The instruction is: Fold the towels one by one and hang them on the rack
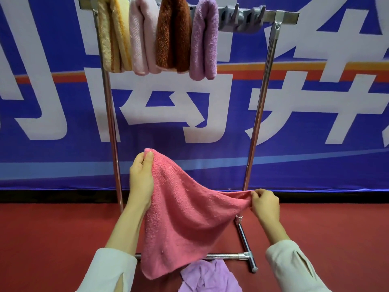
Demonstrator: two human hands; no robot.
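Pink towel [185, 218]: held in the air in front of the rack, low between its two uprights, one corner up high, another drawn out to the side, the rest drooping to a point near the base bar.
Left hand [141, 178]: thumb and fingers pinched shut on the high corner, likely to let the cloth hang flat for a fold.
Right hand [264, 204]: fingertips closed on the far corner, held lower, pulling the top edge taut (the edge sags in the middle).
Step in hand: probably spreading the towel before folding; no fold made in it yet.
Rack [261, 102]: four folded towels hang at the left end of its top bar: yellow towel [112, 36], pale pink towel [141, 36], rust towel [172, 34], lilac towel [204, 39].
Free space: the right end of the bar, where grey hooks [242, 17] sit and may crowd a hung towel.
Purple towel [208, 277]: crumpled on the red floor [52, 239] beside the base bar, waiting.
Behind: a blue banner [315, 123].
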